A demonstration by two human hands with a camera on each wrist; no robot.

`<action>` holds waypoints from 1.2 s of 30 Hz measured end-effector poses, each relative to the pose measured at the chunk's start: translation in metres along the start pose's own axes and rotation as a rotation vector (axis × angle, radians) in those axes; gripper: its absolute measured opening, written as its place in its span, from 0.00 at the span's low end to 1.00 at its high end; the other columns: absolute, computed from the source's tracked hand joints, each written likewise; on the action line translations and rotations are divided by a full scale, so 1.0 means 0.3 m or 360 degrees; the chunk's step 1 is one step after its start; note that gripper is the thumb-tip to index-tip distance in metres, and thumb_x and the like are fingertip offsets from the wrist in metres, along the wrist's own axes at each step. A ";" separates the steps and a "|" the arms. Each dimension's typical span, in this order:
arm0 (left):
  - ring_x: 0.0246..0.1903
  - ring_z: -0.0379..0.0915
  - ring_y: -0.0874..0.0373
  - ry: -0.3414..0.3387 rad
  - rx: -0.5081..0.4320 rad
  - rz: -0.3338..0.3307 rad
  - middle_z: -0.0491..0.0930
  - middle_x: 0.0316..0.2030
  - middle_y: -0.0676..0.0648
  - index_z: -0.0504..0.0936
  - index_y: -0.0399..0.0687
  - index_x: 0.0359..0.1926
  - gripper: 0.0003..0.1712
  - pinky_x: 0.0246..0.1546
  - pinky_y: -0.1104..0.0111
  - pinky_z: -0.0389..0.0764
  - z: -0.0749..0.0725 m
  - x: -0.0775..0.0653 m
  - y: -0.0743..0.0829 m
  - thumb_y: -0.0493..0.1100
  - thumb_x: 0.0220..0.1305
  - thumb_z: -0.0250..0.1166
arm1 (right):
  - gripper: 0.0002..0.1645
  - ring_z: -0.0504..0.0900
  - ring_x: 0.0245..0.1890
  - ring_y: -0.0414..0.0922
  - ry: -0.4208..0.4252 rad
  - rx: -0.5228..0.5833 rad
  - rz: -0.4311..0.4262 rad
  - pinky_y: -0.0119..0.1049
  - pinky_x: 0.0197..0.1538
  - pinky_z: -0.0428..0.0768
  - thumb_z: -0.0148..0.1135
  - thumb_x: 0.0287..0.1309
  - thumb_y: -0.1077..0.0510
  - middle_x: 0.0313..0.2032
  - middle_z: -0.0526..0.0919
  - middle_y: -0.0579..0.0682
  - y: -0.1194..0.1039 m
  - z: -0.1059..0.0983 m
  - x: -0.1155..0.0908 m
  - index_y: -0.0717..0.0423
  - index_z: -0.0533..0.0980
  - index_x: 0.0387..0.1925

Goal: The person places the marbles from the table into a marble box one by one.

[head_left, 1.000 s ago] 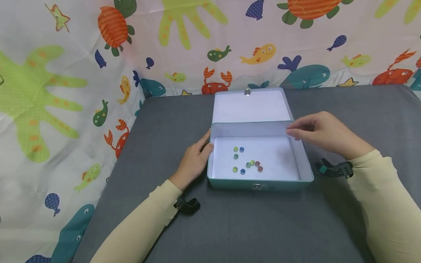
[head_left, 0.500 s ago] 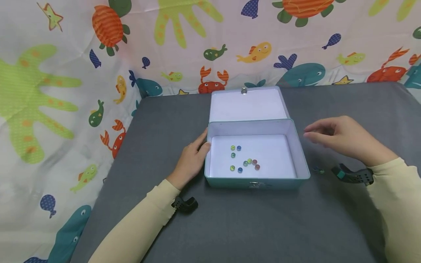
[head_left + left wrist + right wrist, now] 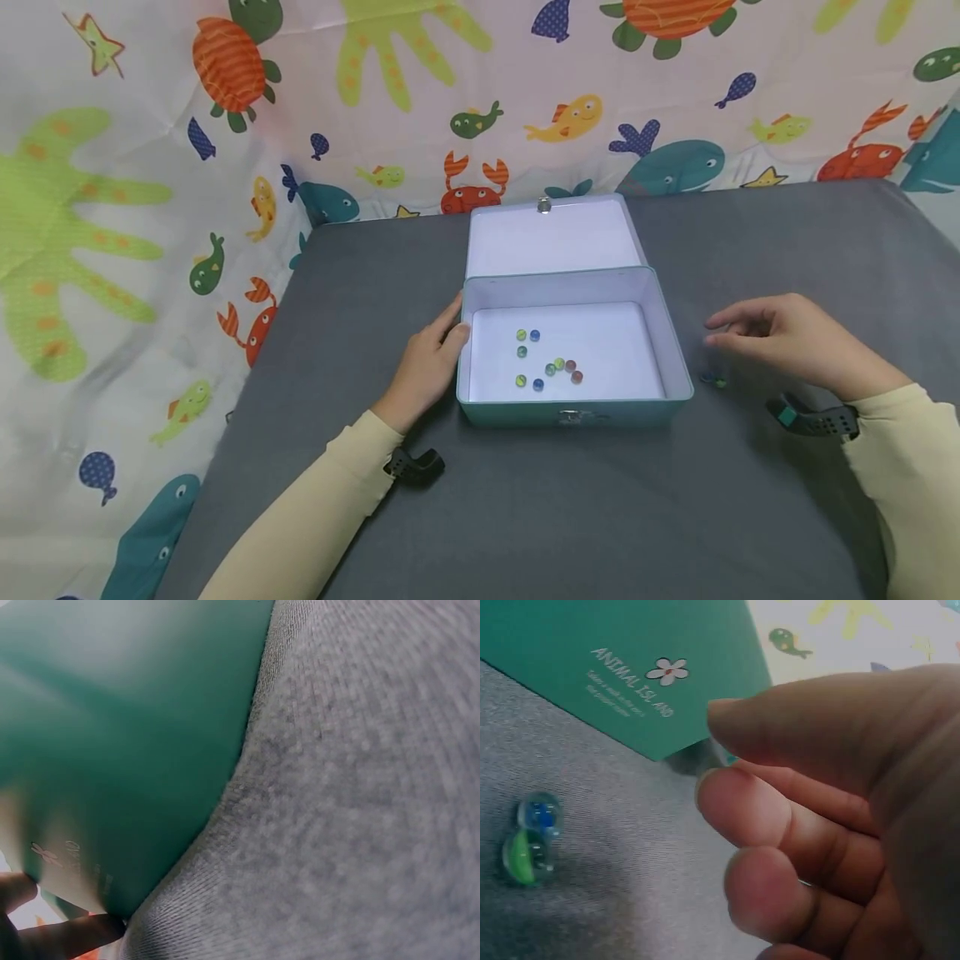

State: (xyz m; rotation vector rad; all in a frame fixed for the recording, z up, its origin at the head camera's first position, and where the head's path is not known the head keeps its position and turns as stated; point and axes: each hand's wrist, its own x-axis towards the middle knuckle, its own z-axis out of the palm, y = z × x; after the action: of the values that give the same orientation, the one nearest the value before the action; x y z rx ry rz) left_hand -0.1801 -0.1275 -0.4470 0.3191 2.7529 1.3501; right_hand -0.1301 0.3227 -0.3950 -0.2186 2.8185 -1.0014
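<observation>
A teal tin box (image 3: 622,414) with a white inside stands with its lid (image 3: 555,240) tilted back. Several glass marbles (image 3: 558,364) lie scattered on the box floor, mostly toward the left. My left hand (image 3: 423,367) rests along the box's left side, thumb at the rim; its fingertips (image 3: 75,937) touch the outer wall in the left wrist view. My right hand (image 3: 802,342) hovers right of the box, fingers loosely bent, thumb and index apart, no object visible between them. Below it, a blue marble (image 3: 540,812) and a green one (image 3: 526,857) lie touching on the cloth.
A grey cloth (image 3: 570,508) covers the table. Behind and at the left hangs a white curtain (image 3: 405,50) printed with sea animals. Dark bands with camera mounts (image 3: 817,417) sit at both wrists.
My right hand has moved from above the box's right rim to the right and nearer to me, above the two loose marbles. My left hand stays at the box, while the head view shifts slightly.
</observation>
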 end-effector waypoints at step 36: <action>0.71 0.68 0.57 0.0032 -0.0005 0.0053 0.67 0.76 0.53 0.60 0.72 0.81 0.32 0.69 0.48 0.73 0.002 0.005 -0.005 0.60 0.80 0.47 | 0.05 0.70 0.22 0.33 -0.0300 -0.0018 -0.0028 0.31 0.25 0.68 0.78 0.59 0.55 0.20 0.75 0.39 0.058 0.049 0.008 0.51 0.89 0.35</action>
State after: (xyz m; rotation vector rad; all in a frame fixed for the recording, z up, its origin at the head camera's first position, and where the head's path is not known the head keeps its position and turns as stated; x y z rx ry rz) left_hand -0.1817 -0.1276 -0.4486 0.3544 2.7738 1.3724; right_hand -0.1312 0.3266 -0.4176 -0.3222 2.6566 -0.9170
